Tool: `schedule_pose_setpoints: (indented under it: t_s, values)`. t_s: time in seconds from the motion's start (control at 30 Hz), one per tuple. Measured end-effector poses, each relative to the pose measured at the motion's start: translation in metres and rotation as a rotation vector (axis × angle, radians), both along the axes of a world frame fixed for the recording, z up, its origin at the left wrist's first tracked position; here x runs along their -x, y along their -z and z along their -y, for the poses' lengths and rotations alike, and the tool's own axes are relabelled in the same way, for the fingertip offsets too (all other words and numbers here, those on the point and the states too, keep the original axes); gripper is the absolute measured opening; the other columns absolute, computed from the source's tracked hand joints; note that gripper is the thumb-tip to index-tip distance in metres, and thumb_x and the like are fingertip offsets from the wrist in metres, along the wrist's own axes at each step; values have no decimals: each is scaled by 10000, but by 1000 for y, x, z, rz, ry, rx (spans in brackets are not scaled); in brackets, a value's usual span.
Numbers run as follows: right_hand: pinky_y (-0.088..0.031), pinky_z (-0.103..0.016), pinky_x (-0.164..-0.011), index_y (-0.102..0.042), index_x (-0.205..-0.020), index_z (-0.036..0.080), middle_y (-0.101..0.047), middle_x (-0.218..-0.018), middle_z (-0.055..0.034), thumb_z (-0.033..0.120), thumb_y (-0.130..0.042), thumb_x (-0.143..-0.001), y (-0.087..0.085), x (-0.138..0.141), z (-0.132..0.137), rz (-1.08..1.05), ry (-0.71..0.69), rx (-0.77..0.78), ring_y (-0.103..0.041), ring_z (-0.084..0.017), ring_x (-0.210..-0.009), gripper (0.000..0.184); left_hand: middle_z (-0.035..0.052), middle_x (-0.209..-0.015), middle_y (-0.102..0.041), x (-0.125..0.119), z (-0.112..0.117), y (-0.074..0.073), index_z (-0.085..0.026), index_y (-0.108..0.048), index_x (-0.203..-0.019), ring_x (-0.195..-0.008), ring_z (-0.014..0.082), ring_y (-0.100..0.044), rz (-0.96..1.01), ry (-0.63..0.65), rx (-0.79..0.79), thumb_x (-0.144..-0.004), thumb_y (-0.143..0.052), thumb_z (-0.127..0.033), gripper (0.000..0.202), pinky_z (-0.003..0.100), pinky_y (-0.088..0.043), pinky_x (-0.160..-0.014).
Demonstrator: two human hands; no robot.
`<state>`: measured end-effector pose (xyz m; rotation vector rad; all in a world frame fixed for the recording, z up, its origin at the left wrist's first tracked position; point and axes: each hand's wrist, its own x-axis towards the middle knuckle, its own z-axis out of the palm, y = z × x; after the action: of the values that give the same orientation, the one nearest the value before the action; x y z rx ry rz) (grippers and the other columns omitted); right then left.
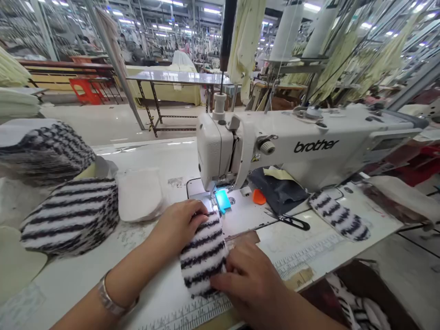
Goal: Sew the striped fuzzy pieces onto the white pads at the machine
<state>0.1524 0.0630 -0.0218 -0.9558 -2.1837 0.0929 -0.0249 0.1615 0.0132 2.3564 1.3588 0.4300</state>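
Note:
A black-and-white striped fabric piece (202,259) lies on the bed of a white sewing machine (220,142), its far end close to the needle area. My left hand (180,224) presses on its far left edge, fingers bent together near the presser foot. At the near right edge, my right hand (245,275) pinches the fabric between thumb and curled fingers. A lit blue guide piece (222,200) sits beside the foot, just beyond the fabric. The needle itself is hard to make out.
Stacks of striped pieces (74,215) and white pieces (140,195) stand to the left. Right of the needle lie thread snips (292,221), dark cloth (278,190), an orange piece (259,197) and another striped piece (338,216). Printed rulers (192,316) run along the table's front.

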Motion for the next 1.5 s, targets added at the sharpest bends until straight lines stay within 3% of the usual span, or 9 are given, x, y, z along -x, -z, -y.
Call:
schedule_pose_setpoints:
  t_s: [0.13,0.27,0.63,0.93,1.5]
  values:
    - [-341,-289,-619,-600,-920,180,-537,-712,-23,105,-443,-845,1,-10,-1,15,-19,94,-467,-159,-667,190,3,-844,-672,1,0,3,-217,-605,-828,-797,182,-618,6,1,-40,-827,-520,-238,88,314,-459,-738]
    - [-355,-305,-662,-576,-874,168,-565,-768,-35,97,-451,-843,1,-15,-3,25,-51,177,-488,-172,-732,147,14,-849,-659,2,-1,6,-202,-612,-833,-801,189,-610,-10,-6,-42,-836,-521,-236,98,324,-456,-736]
    - [-317,-294,-614,-601,-860,173,-535,-712,-24,104,-439,-832,1,-16,-2,57,-70,150,-454,-152,-649,178,16,-853,-646,2,1,8,-210,-617,-826,-777,171,-608,32,-8,-69,-853,-466,-261,162,309,-465,-719]
    - [-326,-307,-630,-592,-821,160,-519,-672,-16,108,-461,-806,4,-18,-3,42,-59,88,-438,-148,-633,142,3,-862,-626,5,-2,18,-220,-607,-837,-765,165,-600,35,-21,-109,-862,-469,-302,162,296,-451,-707]
    - [-301,-307,-640,-618,-863,157,-521,-672,-12,134,-494,-814,7,-22,-4,82,-92,154,-432,-150,-649,136,1,-847,-611,2,-1,17,-205,-609,-830,-751,156,-590,29,-28,-101,-866,-480,-281,155,287,-434,-690]
